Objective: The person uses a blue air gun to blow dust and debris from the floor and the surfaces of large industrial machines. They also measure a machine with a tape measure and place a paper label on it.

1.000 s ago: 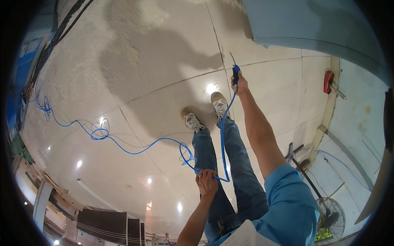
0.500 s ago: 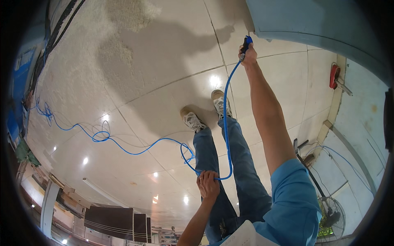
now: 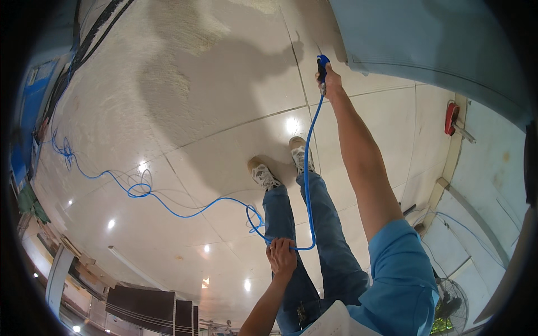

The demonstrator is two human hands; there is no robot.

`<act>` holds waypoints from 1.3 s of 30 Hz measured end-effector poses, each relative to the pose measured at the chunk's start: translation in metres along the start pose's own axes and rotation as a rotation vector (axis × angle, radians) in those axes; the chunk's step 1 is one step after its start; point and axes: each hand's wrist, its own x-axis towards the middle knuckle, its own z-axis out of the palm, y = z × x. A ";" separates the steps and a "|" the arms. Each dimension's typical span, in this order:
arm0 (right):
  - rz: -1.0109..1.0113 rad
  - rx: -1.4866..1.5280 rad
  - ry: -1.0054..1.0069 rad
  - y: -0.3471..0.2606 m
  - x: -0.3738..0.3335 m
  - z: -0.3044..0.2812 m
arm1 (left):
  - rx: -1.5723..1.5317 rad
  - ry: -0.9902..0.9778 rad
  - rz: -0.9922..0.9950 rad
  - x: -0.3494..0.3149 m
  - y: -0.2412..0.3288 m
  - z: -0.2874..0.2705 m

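My right hand (image 3: 333, 82), stretched far forward, is closed around a blue and black air blow gun (image 3: 321, 64). Its thin nozzle points away from me, above the floor. From the grip's rear a blue air hose (image 3: 307, 185) runs back in a long curve to my left hand (image 3: 281, 257). That hand is closed around the hose in front of my left leg. Beyond it the hose loops loosely and trails off across the floor to the left.
A large grey-blue cabinet-like body (image 3: 414, 39) stands at the far right. Pale dust (image 3: 185, 33) lies on the tiled floor (image 3: 224, 151). A red-headed brush (image 3: 451, 117) is by the right wall, with a fan (image 3: 451, 302) nearer. Dark cables (image 3: 92, 33) run along the left.
My right hand has swung the blow gun a little to the left, away from the grey-blue body. The left hand keeps its hold on the hose. My view has shifted slightly.
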 end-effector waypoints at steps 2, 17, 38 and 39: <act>-0.027 -0.090 0.024 0.014 -0.007 -0.011 | -0.013 0.023 0.014 -0.002 -0.003 0.003; 0.542 0.001 -0.060 0.139 -0.291 -0.129 | -0.345 0.230 0.373 -0.070 -0.035 -0.055; -0.620 0.652 -1.028 -0.149 -0.637 -0.108 | -0.502 0.153 -0.124 -0.259 -0.228 -0.016; -0.640 0.631 -1.027 -0.151 -0.653 -0.113 | -0.505 0.189 -0.080 -0.266 -0.225 -0.011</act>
